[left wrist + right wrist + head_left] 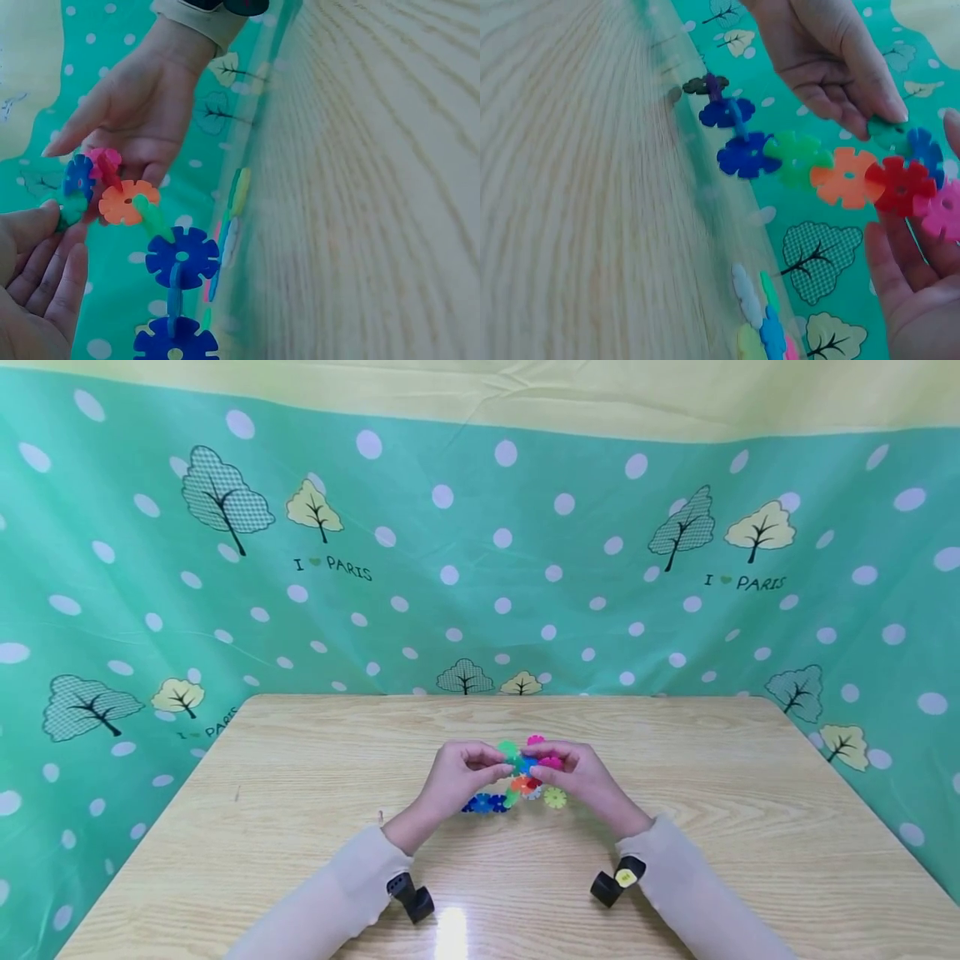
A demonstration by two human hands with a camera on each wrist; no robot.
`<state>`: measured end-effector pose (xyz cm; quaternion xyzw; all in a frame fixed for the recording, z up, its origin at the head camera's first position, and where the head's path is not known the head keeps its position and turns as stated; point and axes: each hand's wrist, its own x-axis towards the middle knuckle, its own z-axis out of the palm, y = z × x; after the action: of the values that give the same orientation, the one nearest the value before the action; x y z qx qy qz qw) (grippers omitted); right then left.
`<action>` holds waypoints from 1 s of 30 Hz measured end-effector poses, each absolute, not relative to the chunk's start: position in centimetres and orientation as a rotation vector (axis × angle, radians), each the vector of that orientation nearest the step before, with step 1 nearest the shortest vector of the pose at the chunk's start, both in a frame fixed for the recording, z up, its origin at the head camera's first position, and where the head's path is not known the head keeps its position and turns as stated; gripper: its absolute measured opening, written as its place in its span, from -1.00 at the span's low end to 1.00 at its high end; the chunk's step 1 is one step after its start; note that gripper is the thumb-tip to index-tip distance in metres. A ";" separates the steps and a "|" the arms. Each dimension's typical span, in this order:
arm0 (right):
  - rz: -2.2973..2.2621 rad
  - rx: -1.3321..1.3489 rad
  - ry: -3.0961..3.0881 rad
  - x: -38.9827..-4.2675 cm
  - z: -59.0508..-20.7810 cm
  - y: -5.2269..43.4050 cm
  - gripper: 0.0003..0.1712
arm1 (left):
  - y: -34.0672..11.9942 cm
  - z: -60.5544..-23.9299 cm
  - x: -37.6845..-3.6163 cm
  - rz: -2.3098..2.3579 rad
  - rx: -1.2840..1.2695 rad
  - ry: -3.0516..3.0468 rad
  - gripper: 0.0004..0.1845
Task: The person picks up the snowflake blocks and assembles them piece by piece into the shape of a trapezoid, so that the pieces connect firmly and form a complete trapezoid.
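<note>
Two hands meet above the middle of a wooden tabletop (300, 793). The left hand (463, 770) pinches a green disc (889, 133) at the upper end of a chain of interlocking plastic discs (517, 777). The right hand (577, 772) grips the same end from 3 o'clock, around the pink disc (943, 211). To join them well, line up the slots squarely and press straight, bracing the chain. Visible in the chain: three blue, two green, one orange, one red, one pink; more may be hidden. Loose discs (761, 330) lie at 6 o'clock, a yellow one (555, 797) among them, too blurred to count.
</note>
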<state>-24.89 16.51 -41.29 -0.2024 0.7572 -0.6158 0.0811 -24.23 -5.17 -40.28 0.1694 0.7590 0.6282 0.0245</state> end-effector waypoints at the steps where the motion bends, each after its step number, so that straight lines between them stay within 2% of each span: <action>1: -1.858 -0.609 2.255 -24.8 -41.3 16.4 -0.62 | -5.1 -40.3 -24.2 1.942 0.518 2.340 -0.88; 9: -1.897 -0.659 2.282 -24.6 -41.3 15.8 -0.77 | -4.6 -40.5 -23.9 1.943 0.508 2.319 -0.89; 15: -1.861 -0.657 2.340 -24.5 -41.3 15.9 -0.82 | -5.3 -40.7 -24.6 1.919 0.556 2.292 -0.79; 21: -1.808 -0.611 2.389 -24.6 -40.9 16.7 -0.79 | -7.0 -40.4 -27.0 1.897 0.519 2.278 -0.74; 30: -1.719 -0.742 2.356 -25.3 -41.3 17.9 -0.83 | -7.4 -41.7 -30.9 1.612 0.573 2.301 -0.65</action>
<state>-25.31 17.92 -41.33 -0.2459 0.7812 -0.5700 0.0662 -30.93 -7.40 -41.74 0.1981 0.7949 0.5570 0.1367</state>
